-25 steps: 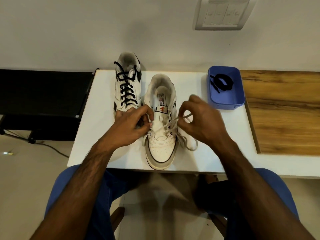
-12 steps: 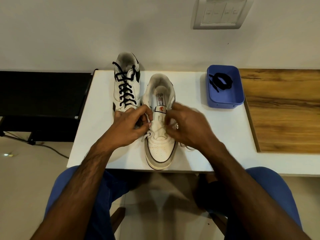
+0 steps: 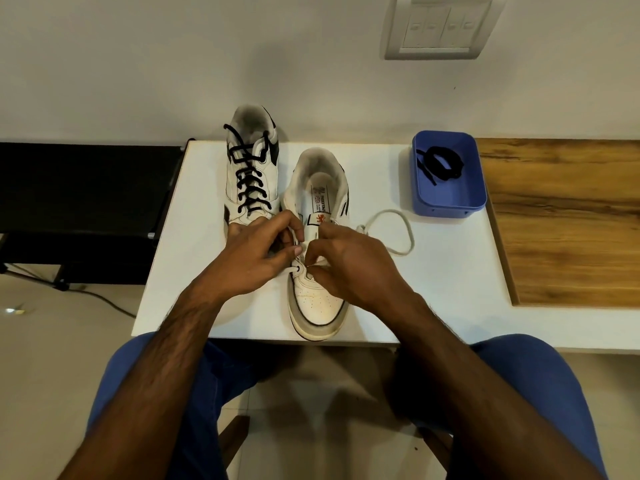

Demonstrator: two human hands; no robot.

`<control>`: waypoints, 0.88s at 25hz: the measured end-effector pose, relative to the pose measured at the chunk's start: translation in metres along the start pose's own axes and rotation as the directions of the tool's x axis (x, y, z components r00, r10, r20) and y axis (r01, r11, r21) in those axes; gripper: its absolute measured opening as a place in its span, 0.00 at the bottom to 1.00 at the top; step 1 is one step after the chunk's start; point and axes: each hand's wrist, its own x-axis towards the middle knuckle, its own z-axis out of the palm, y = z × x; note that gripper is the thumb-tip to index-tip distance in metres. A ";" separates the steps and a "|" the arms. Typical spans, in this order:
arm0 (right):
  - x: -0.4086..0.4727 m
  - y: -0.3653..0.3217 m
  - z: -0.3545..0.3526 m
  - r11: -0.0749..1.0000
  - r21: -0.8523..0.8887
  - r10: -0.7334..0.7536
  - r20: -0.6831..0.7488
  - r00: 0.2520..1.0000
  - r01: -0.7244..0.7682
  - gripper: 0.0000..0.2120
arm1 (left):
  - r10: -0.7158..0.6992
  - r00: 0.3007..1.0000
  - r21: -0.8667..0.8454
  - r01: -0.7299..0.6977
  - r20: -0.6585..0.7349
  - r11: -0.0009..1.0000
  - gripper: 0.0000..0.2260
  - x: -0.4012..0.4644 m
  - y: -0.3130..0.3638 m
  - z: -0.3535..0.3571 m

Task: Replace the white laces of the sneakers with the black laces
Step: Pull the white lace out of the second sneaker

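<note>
Two white sneakers stand side by side on the white table (image 3: 433,289). The left sneaker (image 3: 252,168) carries black laces. The right sneaker (image 3: 318,299) has a white lace (image 3: 398,237) still in its lower eyelets, and a freed loop of it lies on the table to the right. My left hand (image 3: 256,258) grips the sneaker's left side with fingers curled at the eyelets. My right hand (image 3: 349,268) pinches the white lace over the tongue. A coiled black lace (image 3: 441,162) lies in the blue tray (image 3: 446,202).
The blue tray stands at the table's back right. A wooden board (image 3: 568,220) borders the table on the right, and a black bench (image 3: 86,188) stands to the left. My knees in blue trousers sit under the table's front edge.
My right hand has moved left from the sneaker's right side to its tongue. A loop of white lace now lies out on the table to the right. My left hand has stayed put.
</note>
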 end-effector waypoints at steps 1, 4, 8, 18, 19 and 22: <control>0.000 0.005 -0.004 1.000 -0.003 0.002 -0.002 1.000 -0.002 0.06 | 0.002 1.000 -0.004 -0.002 -0.001 1.000 0.04 0.000 0.000 0.000; -0.006 0.029 -0.025 0.994 0.030 0.107 -0.052 0.993 -0.106 0.05 | -0.002 1.000 -0.003 0.002 0.001 1.000 0.05 0.000 0.000 -0.002; -0.012 0.028 -0.030 0.989 0.052 0.144 -0.070 0.987 -0.141 0.08 | -0.006 1.000 0.004 0.006 0.001 1.000 0.07 0.000 0.001 -0.002; -0.002 0.009 -0.012 0.997 0.022 0.078 0.015 0.997 -0.079 0.05 | -0.017 1.000 0.014 0.017 0.008 1.000 0.05 0.000 0.002 -0.001; -0.003 0.014 -0.015 0.992 0.053 0.110 0.016 0.994 -0.111 0.05 | -0.011 1.000 0.017 0.011 -0.005 1.000 0.05 -0.001 0.002 -0.001; -0.006 0.029 -0.027 0.923 0.319 0.232 -0.014 0.973 -0.216 0.03 | 0.023 0.999 0.054 -0.021 -0.038 0.998 0.05 -0.001 0.002 0.001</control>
